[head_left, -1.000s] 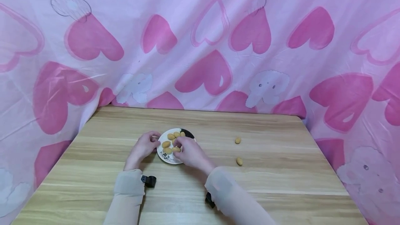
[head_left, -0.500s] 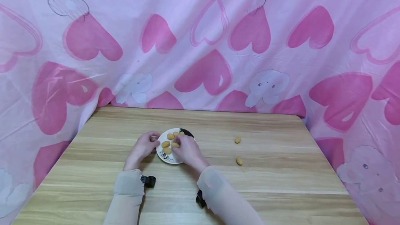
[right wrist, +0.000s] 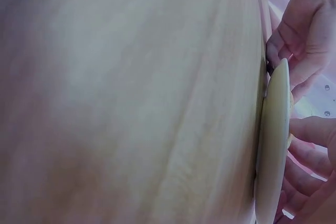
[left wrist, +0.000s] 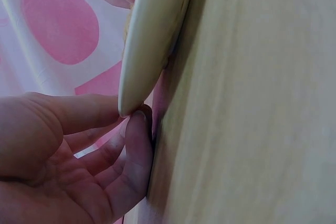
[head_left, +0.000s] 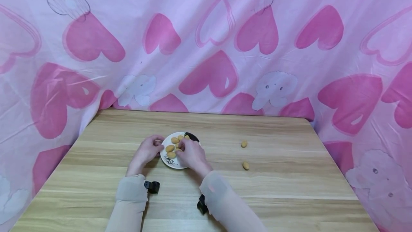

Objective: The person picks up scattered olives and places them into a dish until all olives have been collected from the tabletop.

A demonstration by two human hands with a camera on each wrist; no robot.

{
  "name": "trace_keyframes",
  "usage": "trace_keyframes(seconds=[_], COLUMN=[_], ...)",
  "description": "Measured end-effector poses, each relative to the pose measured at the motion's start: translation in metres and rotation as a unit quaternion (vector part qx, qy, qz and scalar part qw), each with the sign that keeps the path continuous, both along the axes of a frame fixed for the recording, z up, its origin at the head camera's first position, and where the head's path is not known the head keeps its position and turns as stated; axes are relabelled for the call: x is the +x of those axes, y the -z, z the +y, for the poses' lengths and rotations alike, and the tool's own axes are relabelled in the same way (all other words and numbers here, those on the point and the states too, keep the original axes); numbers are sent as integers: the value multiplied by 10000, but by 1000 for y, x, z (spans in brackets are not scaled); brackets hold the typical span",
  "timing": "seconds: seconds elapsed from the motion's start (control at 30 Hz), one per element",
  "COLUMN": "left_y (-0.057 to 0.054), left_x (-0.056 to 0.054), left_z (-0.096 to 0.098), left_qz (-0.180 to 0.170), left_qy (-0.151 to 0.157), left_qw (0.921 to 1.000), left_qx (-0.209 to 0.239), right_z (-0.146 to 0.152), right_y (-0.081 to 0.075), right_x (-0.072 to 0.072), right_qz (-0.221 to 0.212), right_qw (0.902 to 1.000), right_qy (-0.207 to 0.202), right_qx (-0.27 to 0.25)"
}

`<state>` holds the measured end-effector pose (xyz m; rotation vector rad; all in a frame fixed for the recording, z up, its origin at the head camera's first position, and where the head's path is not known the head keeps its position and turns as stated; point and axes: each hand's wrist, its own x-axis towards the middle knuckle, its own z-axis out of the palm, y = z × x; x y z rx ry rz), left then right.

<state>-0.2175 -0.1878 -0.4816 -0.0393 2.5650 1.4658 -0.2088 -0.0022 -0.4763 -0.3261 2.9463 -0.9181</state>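
Observation:
A round white plate (head_left: 165, 160) with a black patch and a dark floral print lies on the table, bearing several oval, tan nuts (head_left: 171, 155). At its left edge my left hand (head_left: 148, 150) holds the rim. In the left wrist view, the left thumb (left wrist: 89, 111) rests on the rim, with fingers bent beneath it. My right hand (head_left: 192, 154) reaches over the plate from the right, fingertips pinching a nut (head_left: 178, 150) among the others. The right hand hides part of the plate, and the right wrist view shows the plate (right wrist: 274, 140) only edge-on.
Two more nuts lie apart on the wooden table (head_left: 289, 174), right of the plate: a far nut (head_left: 244, 144) and a nearer nut (head_left: 246, 165). A pink heart-patterned cloth (head_left: 209, 74) hangs around the table's back and sides.
My right hand has shifted left and slightly away over the plate, the nut at its fingertips moving left with it. The left hand stays at the plate's rim.

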Motion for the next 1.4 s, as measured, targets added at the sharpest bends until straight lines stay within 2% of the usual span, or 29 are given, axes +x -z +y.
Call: trace_keyframes(seconds=[0.2,0.33,0.47,0.67,0.73,0.93,1.13,1.27,1.4], left_y=[0,-1,-2,-1,-1,-2,-1,-1,-1], left_x=[0,-1,-2,-2,-2,0,0,-1,-1], left_z=[3,3,0,-1,-1,0,1,1,0], left_qz=[-22,-32,-1,53,50,21,-93,-96,-116], left_qy=[69,26,62,57,23,6,-49,-97,-122], left_qw=[10000,10000,9999,9999,9999,9999,9999,9998,9998], left_qx=[-13,-68,-100,-133,-141,-128,-56,-109,-138], right_z=[4,8,14,29,38,78,127,160,191], right_y=[-4,-10,-18,-28,-29,-34,-40,-37,-31], right_x=[3,5,7,10,10,10,15,21,31], right_qz=[-63,-27,-106,11,60,10,-222,-318,-484], right_qw=[9998,9967,9875,9741,9664,9450,9402,9379,9324], right_qy=[-28,-291,-597,-694,-740,-506,-104,50,411], right_qx=[-204,-760,-1453,-2150,-2461,-3232,-3397,-3455,-3559])
